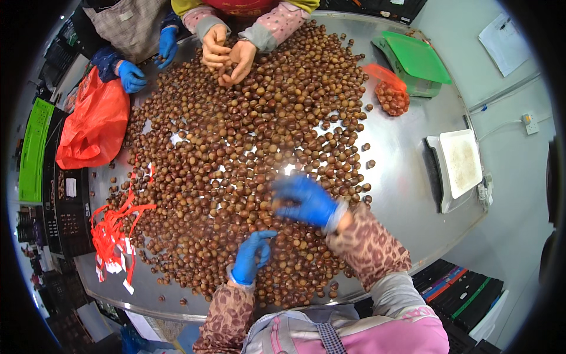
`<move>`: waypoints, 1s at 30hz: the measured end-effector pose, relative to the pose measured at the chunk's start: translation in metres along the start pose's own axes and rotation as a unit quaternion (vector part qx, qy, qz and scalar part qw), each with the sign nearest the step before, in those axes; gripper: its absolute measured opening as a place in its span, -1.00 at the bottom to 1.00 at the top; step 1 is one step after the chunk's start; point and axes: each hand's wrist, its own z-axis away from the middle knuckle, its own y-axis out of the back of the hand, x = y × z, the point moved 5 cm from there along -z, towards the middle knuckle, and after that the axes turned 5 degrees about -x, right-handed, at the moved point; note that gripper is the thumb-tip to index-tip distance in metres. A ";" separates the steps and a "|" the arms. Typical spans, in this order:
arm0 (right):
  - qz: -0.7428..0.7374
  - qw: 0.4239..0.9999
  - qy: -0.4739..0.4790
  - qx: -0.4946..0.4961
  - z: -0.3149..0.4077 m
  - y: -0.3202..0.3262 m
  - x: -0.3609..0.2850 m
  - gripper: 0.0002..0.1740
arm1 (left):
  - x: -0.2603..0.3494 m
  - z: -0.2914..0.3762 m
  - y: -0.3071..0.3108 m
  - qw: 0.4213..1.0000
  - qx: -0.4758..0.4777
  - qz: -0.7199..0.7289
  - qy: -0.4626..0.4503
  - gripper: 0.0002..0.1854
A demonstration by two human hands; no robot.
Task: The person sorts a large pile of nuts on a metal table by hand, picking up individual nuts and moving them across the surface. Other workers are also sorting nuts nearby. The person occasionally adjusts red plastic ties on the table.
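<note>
A wide spread of brown chestnuts (274,115) covers much of the metal table (393,150). My right hand (307,201), in a blue glove, is blurred over the nuts right of the middle; its fingers bend downward, and what lies under them is unclear. Closer to my body, my left hand (251,257), gloved in blue too, is low over the nuts. Its index finger points to the right while the other fingers curl in. Whether a nut sits inside that curl is hidden.
Across the table a person's bare hands (232,57) hold nuts; another person's blue-gloved hands (131,77) are beside a red plastic bag (95,128). Red straps (110,234) lie left. A green scale (413,62), filled net bag (392,98) and white scale (460,163) stand right.
</note>
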 end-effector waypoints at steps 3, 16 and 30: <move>0.017 0.993 0.070 -0.094 0.014 -0.049 -0.036 -0.48 | -0.001 -0.002 -0.013 0.998 -0.019 0.043 0.043 -0.41; 0.198 0.942 -0.150 0.225 -0.091 0.134 0.116 -0.55 | -0.032 -0.008 0.018 0.952 -0.077 0.297 0.011 -0.79; 0.349 0.908 -0.221 -0.064 -0.064 0.044 0.082 -0.41 | -0.028 -0.006 0.017 0.957 -0.041 0.286 0.036 -0.73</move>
